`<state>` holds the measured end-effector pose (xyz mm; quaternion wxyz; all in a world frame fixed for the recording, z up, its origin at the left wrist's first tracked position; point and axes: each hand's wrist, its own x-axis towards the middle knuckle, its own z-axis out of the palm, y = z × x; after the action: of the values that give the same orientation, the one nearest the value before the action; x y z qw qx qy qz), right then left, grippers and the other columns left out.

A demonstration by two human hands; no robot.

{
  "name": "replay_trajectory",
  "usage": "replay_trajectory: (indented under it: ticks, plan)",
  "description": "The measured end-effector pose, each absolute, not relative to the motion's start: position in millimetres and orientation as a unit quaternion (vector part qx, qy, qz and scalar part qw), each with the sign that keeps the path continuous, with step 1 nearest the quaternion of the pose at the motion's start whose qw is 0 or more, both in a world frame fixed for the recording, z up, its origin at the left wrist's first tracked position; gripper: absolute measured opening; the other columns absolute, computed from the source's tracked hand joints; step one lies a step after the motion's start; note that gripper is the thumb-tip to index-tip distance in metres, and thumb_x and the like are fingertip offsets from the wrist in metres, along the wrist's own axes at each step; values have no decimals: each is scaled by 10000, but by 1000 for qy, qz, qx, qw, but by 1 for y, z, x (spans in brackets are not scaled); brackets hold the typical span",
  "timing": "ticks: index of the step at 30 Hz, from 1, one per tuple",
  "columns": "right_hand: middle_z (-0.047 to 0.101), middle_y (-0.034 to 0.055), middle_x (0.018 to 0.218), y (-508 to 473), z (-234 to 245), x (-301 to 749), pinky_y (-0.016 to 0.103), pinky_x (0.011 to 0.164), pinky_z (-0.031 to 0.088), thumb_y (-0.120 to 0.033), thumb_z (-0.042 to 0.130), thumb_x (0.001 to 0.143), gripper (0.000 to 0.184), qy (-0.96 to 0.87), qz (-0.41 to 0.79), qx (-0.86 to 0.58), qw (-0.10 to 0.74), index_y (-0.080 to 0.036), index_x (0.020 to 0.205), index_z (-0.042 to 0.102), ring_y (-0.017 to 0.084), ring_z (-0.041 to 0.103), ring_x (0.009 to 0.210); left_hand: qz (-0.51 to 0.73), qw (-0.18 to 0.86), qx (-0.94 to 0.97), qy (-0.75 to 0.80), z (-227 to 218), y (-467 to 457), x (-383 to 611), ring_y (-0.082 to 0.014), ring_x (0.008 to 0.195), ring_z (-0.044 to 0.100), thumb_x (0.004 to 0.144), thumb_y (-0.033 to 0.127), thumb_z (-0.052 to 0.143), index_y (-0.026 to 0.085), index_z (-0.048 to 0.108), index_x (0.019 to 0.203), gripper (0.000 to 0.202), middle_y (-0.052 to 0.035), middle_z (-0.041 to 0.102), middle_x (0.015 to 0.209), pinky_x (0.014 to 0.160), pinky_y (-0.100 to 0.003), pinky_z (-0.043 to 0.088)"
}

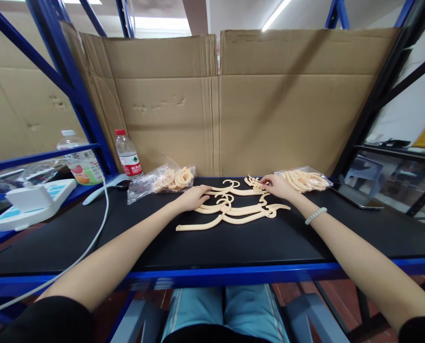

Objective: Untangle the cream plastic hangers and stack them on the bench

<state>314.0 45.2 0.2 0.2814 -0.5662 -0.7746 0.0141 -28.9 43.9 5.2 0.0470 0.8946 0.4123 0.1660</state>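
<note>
Several cream plastic pieces, shaped like clothes hanger arms with hooks, lie in rows on the black tabletop. The front hanger piece (201, 226) spreads long curved arms to both sides. My left hand (194, 197) is at the left end of the back hanger piece (246, 192), fingers closed around that end. My right hand (278, 185) has its fingertips together at a small heap of cream parts (252, 182), near the same piece's right end. Whatever sits between the right fingertips is hidden.
Clear bags of cream parts stand behind each hand, a left bag (172, 180) and a right bag (303, 180). Farther left are a red-capped bottle (128, 155), a power strip (34, 205) and its white cable (103, 214). A dark flat tray-like thing (357, 196) lies right. Cardboard (283, 105) walls the back.
</note>
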Motion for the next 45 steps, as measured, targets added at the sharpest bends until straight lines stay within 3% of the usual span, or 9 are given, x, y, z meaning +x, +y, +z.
replay_trajectory:
  ticks: [8, 12, 17, 22, 28, 31, 36, 41, 45]
  plan:
    - [692, 135, 1027, 55, -6, 326, 324, 873, 450, -34, 512, 755, 300, -790, -42, -562, 240, -113, 983, 691, 234, 628, 942, 194, 33, 903, 381, 3, 53, -26, -206, 931, 618, 813, 199, 533, 151, 680, 951, 207, -96, 673, 977, 863, -311, 453]
    - [679, 115, 1003, 54, -5, 327, 342, 888, 438, -38, 532, 764, 269, -804, -55, -545, 230, -143, 965, 677, 233, 606, 953, 207, 35, 897, 389, 4, 52, -24, -194, 850, 603, 813, 186, 524, 161, 689, 847, 171, -78, 658, 875, 826, -315, 449]
    - [645, 101, 936, 51, 0, 330, 355, 888, 420, -25, 550, 750, 219, -825, -75, -528, 187, -162, 839, 695, 232, 568, 938, 232, 9, 883, 408, 7, 49, -24, -194, 850, 578, 803, 143, 480, 150, 648, 839, 171, -79, 613, 890, 828, -326, 448]
    - [639, 106, 967, 51, 2, 337, 350, 867, 427, -101, 580, 788, 196, -852, -46, -500, 150, -164, 905, 724, 228, 568, 916, 249, 9, 874, 418, 8, 48, -25, -186, 813, 560, 775, 98, 440, 147, 593, 818, 166, -62, 569, 844, 807, -327, 449]
    - [632, 104, 942, 50, 2, 336, 351, 857, 423, -179, 581, 817, 159, -856, -22, -492, 155, -171, 865, 733, 223, 568, 887, 283, 31, 848, 448, 10, 42, -25, -166, 699, 564, 826, 125, 404, 167, 533, 860, 140, -18, 560, 719, 733, -312, 449]
    - [625, 97, 887, 50, -1, 333, 337, 821, 422, -174, 559, 816, 172, -854, -26, -490, 172, -174, 844, 729, 218, 556, 872, 312, 69, 834, 450, 11, 40, -25, -161, 695, 582, 866, 164, 384, 176, 492, 909, 117, -21, 602, 753, 711, -302, 451]
    - [596, 43, 706, 48, -5, 331, 276, 613, 414, -307, 524, 824, 233, -833, 28, -492, 252, -142, 868, 682, 155, 527, 641, 376, 110, 817, 423, 13, 35, -25, -153, 688, 583, 868, 181, 387, 181, 444, 920, 77, -42, 611, 824, 703, -303, 466]
    - [577, 15, 570, 43, 0, 329, 261, 514, 407, -507, 516, 819, 367, -703, 100, -526, 469, -150, 838, 600, 123, 489, 499, 420, 154, 798, 404, 14, 32, -25, -162, 714, 589, 843, 191, 425, 186, 432, 914, 71, -42, 585, 821, 699, -318, 483]
    - [659, 64, 683, 39, 9, 323, 275, 535, 492, -556, 609, 748, 399, -572, 191, -501, 620, -172, 845, 561, 134, 572, 532, 436, 178, 787, 398, 14, 29, -23, -154, 707, 586, 829, 172, 435, 184, 430, 912, 85, -37, 572, 815, 698, -320, 487]
